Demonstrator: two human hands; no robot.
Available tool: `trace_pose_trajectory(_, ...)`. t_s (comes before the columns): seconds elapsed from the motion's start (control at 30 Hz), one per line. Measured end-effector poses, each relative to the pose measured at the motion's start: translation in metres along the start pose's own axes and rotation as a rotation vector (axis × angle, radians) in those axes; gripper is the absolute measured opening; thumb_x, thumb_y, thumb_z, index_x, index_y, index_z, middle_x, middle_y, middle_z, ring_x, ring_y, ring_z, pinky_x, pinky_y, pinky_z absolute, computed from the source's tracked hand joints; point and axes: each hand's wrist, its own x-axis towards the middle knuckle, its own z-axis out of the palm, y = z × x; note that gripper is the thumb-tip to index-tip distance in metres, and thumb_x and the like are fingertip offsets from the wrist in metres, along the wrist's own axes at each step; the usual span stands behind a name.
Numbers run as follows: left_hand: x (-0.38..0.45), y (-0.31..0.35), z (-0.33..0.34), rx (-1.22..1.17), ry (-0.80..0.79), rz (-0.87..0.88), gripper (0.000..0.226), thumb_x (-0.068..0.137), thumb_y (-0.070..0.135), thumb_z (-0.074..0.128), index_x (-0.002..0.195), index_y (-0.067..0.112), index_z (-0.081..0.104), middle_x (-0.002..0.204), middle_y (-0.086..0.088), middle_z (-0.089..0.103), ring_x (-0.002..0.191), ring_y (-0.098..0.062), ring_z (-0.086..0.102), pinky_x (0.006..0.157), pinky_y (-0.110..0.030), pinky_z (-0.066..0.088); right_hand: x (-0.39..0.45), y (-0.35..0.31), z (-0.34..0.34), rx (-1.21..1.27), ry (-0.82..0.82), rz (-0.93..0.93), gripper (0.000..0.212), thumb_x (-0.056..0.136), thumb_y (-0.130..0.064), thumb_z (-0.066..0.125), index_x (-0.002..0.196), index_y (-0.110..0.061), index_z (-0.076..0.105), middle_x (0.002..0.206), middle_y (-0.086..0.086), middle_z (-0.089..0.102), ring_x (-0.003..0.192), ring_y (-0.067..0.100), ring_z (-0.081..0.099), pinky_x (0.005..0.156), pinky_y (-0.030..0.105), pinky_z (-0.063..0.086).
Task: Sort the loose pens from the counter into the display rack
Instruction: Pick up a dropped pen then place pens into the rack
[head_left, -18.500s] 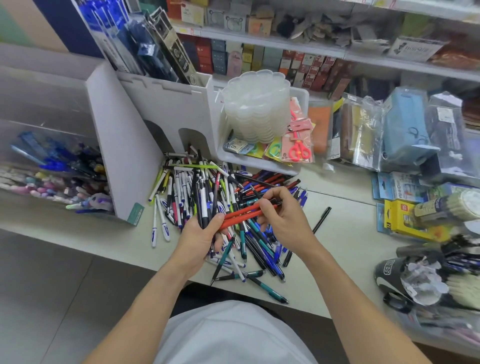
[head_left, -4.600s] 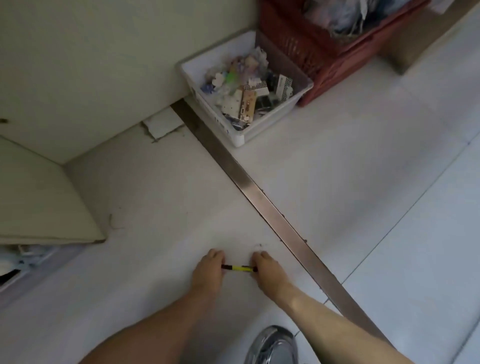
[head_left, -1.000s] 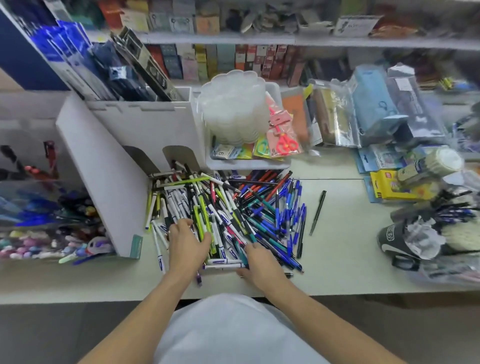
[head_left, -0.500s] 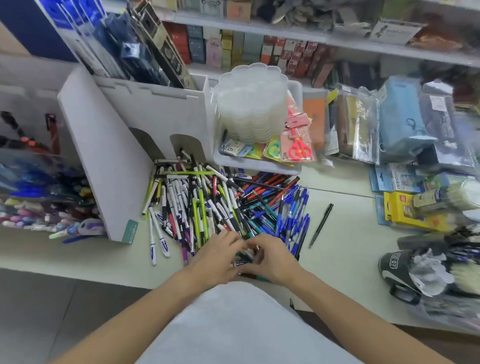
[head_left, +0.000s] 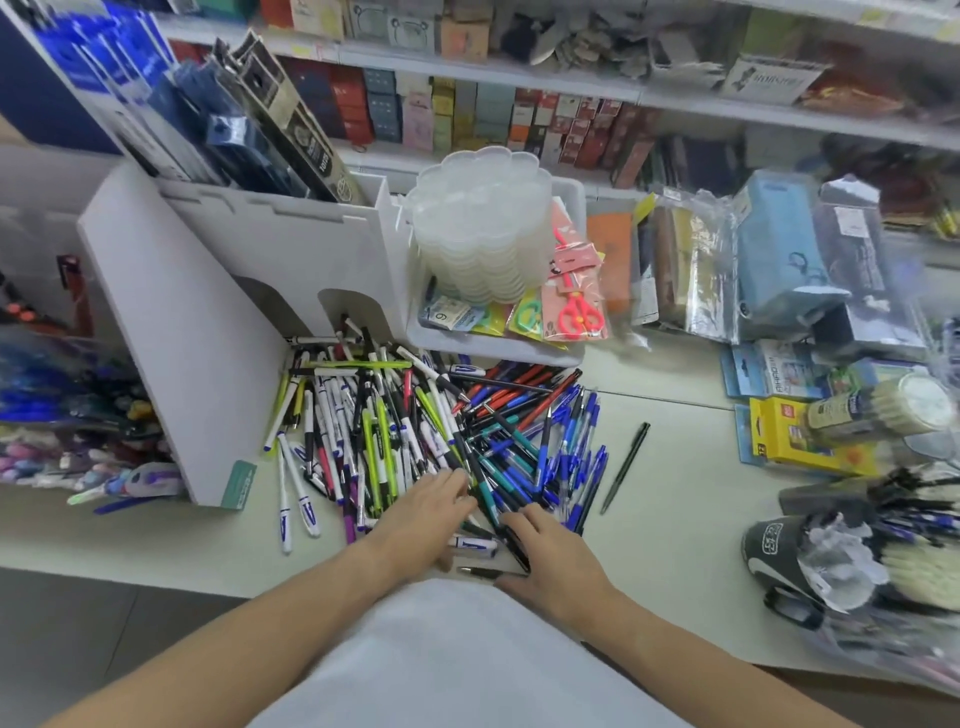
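Pens (head_left: 441, 431) – light, stiff, slippery – grip mid-barrel; left hand (head_left: 423, 514) rests flat at 6 o'clock of pile, right hand (head_left: 553, 553) pinches 1 dark pen.

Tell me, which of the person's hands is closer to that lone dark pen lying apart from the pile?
The right hand. It rests at the pile's near edge, with the lone dark pen just beyond it to the right. The left hand lies farther left, across the pile.
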Motion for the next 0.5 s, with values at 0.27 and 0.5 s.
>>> trace_pose_trajectory(0.27,0.009,-0.006,-0.004,0.201,-0.073,0.191,0.042,0.088,0.048,0.068,0.113,0.014,0.070,0.108,-0.001,0.060,0.107,-0.024,0.046,0.100,-0.040,0.036,0.013,-0.019,-0.010,-0.203,-0.078,-0.033,0.040,0.097,-0.043,0.051,0.120,-0.012,0.060,0.112,0.008,0.058,0.097,0.031,0.062,0.077,0.044,0.050)
trace_pose_trajectory(0.5,0.010,-0.011,-0.013,0.191,-0.108,0.234,0.022,0.097,0.020,0.054,0.114,0.011,0.064,0.108,-0.004,0.060,0.105,-0.023,0.045,0.096,-0.036,0.033,0.033,-0.027,-0.021,-0.162,-0.080,0.104,0.019,0.089,-0.021,0.059,0.104,-0.010,0.065,0.103,0.011,0.067,0.092,0.033,0.064,0.072,0.037,0.047)
